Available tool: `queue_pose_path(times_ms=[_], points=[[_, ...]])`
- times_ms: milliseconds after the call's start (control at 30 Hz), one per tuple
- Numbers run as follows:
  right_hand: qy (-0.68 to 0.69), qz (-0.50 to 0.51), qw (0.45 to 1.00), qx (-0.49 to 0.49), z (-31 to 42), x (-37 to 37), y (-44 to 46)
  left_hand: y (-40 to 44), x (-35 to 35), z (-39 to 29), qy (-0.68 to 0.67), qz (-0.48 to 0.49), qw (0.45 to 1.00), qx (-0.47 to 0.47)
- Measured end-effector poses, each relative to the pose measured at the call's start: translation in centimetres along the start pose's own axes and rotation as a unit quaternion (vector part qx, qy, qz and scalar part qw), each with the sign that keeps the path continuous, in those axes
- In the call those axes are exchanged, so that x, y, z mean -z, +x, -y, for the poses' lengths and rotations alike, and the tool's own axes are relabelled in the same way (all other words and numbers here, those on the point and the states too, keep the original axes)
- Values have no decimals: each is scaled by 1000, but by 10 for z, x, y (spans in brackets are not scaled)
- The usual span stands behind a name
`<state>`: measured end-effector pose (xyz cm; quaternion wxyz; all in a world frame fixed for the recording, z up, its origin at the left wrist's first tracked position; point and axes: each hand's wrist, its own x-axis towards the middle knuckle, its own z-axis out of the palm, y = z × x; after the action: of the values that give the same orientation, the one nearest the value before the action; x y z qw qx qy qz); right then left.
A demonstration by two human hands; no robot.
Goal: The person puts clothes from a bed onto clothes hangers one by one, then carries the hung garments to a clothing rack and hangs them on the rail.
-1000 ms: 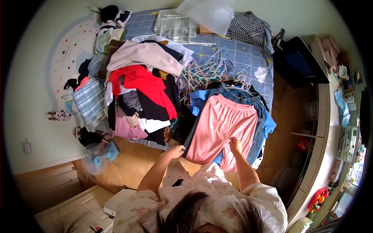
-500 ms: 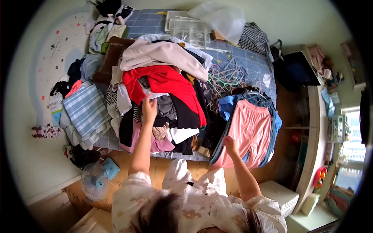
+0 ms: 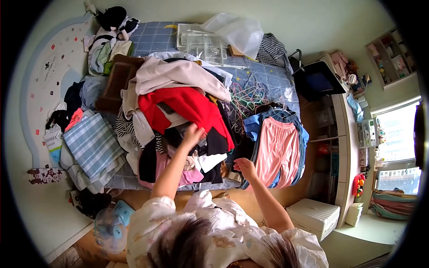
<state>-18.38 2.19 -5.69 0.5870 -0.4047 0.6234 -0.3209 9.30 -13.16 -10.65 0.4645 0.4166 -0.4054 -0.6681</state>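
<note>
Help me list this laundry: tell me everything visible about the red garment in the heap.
The red garment is plain bright red, in soft-looking fabric. It lies crumpled across the heap of clothes, partly over black cloth, one long part trailing to the right. A cream garment lies against its far edge. The left hand touches its near side; its grip is unclear.

On the bed, a clothes pile lies left of hangers and trousers.
</note>
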Motion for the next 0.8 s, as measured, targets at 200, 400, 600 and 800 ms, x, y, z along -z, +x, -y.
queue_pose_path(times_ms=[200,400,600,800], points=[[420,109,877,-204,29,-58,17,-148,-68,-18,-80,221,963,129],[283,6,914,-292,56,-111,23,-205,-59,21,-32,199,960,196],[299,88,927,-208,78,-93,5,-207,-11,9,-172,8,959,224],[265,245,928,-89,131,-32,-30,-138,-16,-37,-462,-83,876,107]])
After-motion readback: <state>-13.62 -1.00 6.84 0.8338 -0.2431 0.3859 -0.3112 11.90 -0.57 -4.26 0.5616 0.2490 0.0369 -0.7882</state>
